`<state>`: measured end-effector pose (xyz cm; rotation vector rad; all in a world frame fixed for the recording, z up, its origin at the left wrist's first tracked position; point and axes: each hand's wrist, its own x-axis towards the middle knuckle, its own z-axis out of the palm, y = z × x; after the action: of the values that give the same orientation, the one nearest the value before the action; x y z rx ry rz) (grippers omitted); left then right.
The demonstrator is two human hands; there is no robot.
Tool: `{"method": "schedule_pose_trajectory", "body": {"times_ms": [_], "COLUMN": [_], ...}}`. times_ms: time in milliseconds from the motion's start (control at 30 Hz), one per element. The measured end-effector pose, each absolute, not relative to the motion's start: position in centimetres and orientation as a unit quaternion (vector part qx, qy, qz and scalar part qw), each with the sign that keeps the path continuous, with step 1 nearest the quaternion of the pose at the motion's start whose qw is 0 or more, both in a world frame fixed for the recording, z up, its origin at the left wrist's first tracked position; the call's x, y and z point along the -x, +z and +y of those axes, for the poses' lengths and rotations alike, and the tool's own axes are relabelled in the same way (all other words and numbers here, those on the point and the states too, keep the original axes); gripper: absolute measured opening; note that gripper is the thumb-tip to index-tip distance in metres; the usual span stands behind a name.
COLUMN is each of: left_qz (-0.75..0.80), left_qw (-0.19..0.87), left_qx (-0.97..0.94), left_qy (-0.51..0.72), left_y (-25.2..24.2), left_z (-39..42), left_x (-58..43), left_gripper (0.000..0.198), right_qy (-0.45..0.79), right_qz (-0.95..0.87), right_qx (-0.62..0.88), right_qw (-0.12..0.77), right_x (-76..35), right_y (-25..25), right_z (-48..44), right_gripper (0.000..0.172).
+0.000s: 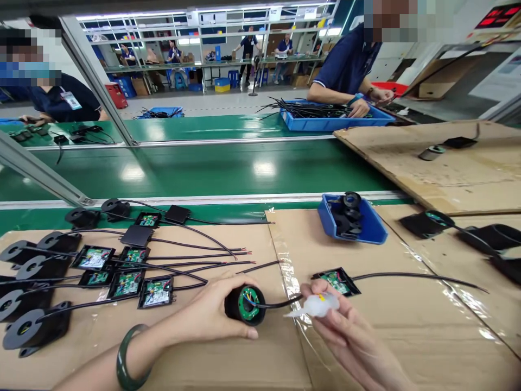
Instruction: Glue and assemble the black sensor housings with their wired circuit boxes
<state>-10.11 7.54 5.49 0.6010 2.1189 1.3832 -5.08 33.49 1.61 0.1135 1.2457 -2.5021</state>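
Note:
My left hand (223, 307) grips a black round housing (256, 319) around its side. Its open end shows a green ring-shaped circuit board (247, 310) with thin coloured wires. A black cable (280, 304) runs from the housing towards a black square case with a green circuit board (337, 281), which lies just beyond my right hand. In my right hand (342, 320) is a small white translucent squeeze bottle (321, 305), held between fingers and thumb. Its thin nozzle points left, at the housing, with a gap between them.
Several black housings (24, 328) and open cases with boards (157, 292) lie at left on cardboard (187, 358). A blue bin (376, 231) of black rings stands beyond my right hand. Behind run a green belt (203, 168) and a raised cardboard sheet (468, 179). Co-workers sit across.

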Motion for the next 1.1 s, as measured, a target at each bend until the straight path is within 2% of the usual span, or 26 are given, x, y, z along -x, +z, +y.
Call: {"method": "schedule_pose_trajectory", "body": {"times_ms": [133, 233, 333, 467, 567, 900, 1100], "left_qz": [0.689, 0.636, 0.583, 0.637, 0.638, 0.708, 0.798], "left_qw": [0.364, 0.426, 0.472, 0.44, 0.439, 0.363, 0.26], "left_qx": [-0.164, -0.145, -0.128, -0.143, -0.165, -0.179, -0.201], "left_qy": [0.606, 0.626, 0.649, 0.617, 0.61, 0.579, 0.506], "left_y": [4.7, 4.3, 4.1, 4.4, 4.7, 4.0, 4.8], "left_z": [7.4, 7.4, 7.7, 8.4, 8.8, 10.2, 10.2], "left_x": [9.6, 9.2, 8.8, 8.8, 9.1, 9.1, 9.7], "left_gripper": [0.062, 0.063, 0.063, 0.05, 0.048, 0.035, 0.019], "right_qy": [-0.912, -0.908, -0.904, -0.91, -0.912, -0.925, -0.908], "right_qz": [0.361, 0.381, 0.397, 0.386, 0.379, 0.328, 0.377], "right_qx": [-0.062, -0.07, -0.064, -0.047, -0.047, -0.128, -0.154], "right_qw": [0.186, 0.162, 0.143, 0.142, 0.146, 0.146, 0.098], "right_x": [3.8, 4.2, 5.3, 6.6, 6.8, 6.4, 5.5], "right_y": [-0.2, -0.6, -0.5, -0.4, -0.4, 0.4, 0.6], "right_z": [31.9, 30.9, 30.1, 29.6, 29.8, 30.8, 33.1], "right_gripper": [0.027, 0.035, 0.033, 0.026, 0.024, 0.029, 0.037]}}
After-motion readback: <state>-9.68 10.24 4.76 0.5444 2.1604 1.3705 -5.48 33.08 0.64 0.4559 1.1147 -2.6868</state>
